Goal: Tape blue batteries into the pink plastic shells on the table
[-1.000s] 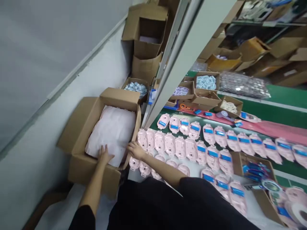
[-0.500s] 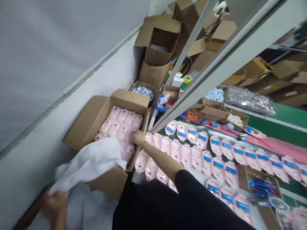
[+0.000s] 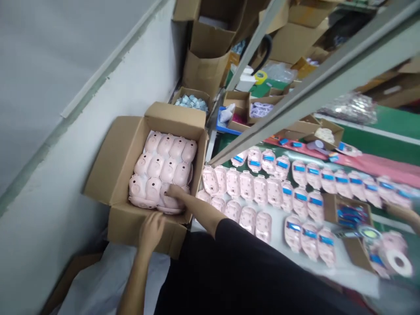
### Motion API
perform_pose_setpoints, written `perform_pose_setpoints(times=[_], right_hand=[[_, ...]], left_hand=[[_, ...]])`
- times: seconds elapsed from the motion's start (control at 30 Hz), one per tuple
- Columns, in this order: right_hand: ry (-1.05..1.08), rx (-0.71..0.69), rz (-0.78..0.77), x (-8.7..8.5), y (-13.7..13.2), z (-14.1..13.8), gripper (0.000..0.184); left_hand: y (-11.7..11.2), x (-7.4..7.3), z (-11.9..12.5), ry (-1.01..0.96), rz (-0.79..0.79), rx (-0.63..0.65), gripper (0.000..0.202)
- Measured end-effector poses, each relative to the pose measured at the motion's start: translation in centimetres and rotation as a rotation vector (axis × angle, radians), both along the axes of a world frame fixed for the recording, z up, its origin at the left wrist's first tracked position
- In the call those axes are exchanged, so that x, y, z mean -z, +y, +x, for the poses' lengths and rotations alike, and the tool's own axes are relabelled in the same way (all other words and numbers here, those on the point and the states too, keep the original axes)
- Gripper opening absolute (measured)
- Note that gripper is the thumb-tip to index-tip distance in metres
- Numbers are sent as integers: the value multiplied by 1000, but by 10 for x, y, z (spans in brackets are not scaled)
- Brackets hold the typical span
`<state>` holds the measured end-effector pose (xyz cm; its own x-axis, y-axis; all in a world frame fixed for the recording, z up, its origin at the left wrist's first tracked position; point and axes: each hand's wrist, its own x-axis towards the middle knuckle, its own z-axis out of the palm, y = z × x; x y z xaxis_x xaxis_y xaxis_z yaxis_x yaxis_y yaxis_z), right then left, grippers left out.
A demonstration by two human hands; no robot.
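Note:
An open cardboard box (image 3: 121, 144) at my left holds several pink plastic shells (image 3: 164, 164) packed in rows. My right hand (image 3: 175, 192) reaches into the box and rests on the nearest pink shells, fingers curled on one. My left hand (image 3: 151, 229) grips the box's near wall, fingers wrapped over the cardboard edge. The white foam sheet (image 3: 105, 280) lies on the floor below the box, by my left forearm.
Rows of pink shells with blue labels (image 3: 262, 188) cover the workbench at right. Small cartons of parts (image 3: 193, 103) and a tape roll (image 3: 395, 262) sit around. A grey shelf post (image 3: 295, 100) crosses overhead. Stacked brown cartons (image 3: 210, 39) stand behind. Another person's hand (image 3: 405, 214) shows at far right.
My left hand pulled the white sheet off the box, dropped it to the floor, then came back to grip the box's front wall. My right hand moved deeper onto the uncovered pink shells.

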<state>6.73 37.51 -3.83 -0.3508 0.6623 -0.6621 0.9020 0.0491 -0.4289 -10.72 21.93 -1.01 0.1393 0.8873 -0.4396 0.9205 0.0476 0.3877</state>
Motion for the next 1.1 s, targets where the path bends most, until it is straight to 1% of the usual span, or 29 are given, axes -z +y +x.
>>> perform_pose_setpoints(times=[0.07,0.1,0.13,0.17,0.2,0.23,0.27,0.3,0.33,0.37,0.4,0.43,0.47,0.5,0.53,0.57,0.6,0.63,0.67,0.7,0.77,0.8,0.83,0.9,0.97,1.0,1.03,1.07,1.1], right_hand=[[52,93,48,-22,-5,18,52],[100,137,93,-37,-8,35,49],[162,179,155,-55,-11,58,46],[231,217,226,-75,-18,88,42],[296,256,299,-97,-29,122,39],[352,302,368,-119,-46,160,36],[394,360,432,-140,-69,200,34],[422,434,492,-158,-99,240,34],[436,520,542,-173,-133,278,34],[433,617,577,-184,-173,313,35],[410,726,595,-190,-214,345,36],[366,839,588,-192,-256,374,36],[299,949,568,-188,-297,399,35],[217,1046,543,-180,-335,420,32],[132,1124,524,-169,-369,439,28],[52,1177,516,-155,-396,456,27],[-11,1205,515,-140,-418,472,30],[-52,1210,513,-123,-432,487,35],[-71,1196,503,-106,-440,500,39],[-74,1165,480,-89,-442,514,42],[-61,1069,407,-58,-433,539,44],[-56,1015,368,-45,-425,550,45],[-54,963,336,-34,-417,559,46],[-43,874,306,-16,-402,573,46],[-12,810,302,-4,-398,580,46],[6,793,303,0,-400,581,45],[31,806,300,3,-404,582,46],[65,870,290,6,-411,582,47],[121,1013,265,9,-418,581,47]], left_hand=[[32,10,15,47,-194,135,37],[49,14,24,81,-284,211,37],[66,16,34,115,-351,285,35],[80,16,45,146,-394,355,32],[91,14,55,173,-423,422,27],[100,11,65,200,-444,485,23],[106,5,73,219,-455,540,20],[111,-1,79,228,-456,587,19],[114,-9,84,232,-450,625,19],[116,-18,87,234,-443,660,22],[119,-28,89,222,-435,675,25],[121,-39,89,196,-429,659,27],[124,-51,88,160,-418,608,29],[127,-64,87,120,-400,529,29],[129,-78,87,90,-367,433,29],[131,-93,88,80,-315,332,29],[131,-108,92,94,-251,246,29],[128,-123,101,131,-178,183,31],[122,-138,114,171,-99,138,34],[112,-151,133,198,-20,107,37],[83,-172,187,191,94,76,43],[66,-178,220,164,104,68,46],[47,-182,255,125,84,63,50],[13,-180,324,29,-27,51,60],[-17,-172,384,-69,-122,51,70],[-29,-167,408,-110,-157,55,73],[-41,-161,428,-140,-190,59,74],[-51,-156,444,-159,-220,58,75],[-60,-150,458,-174,-242,56,76]])
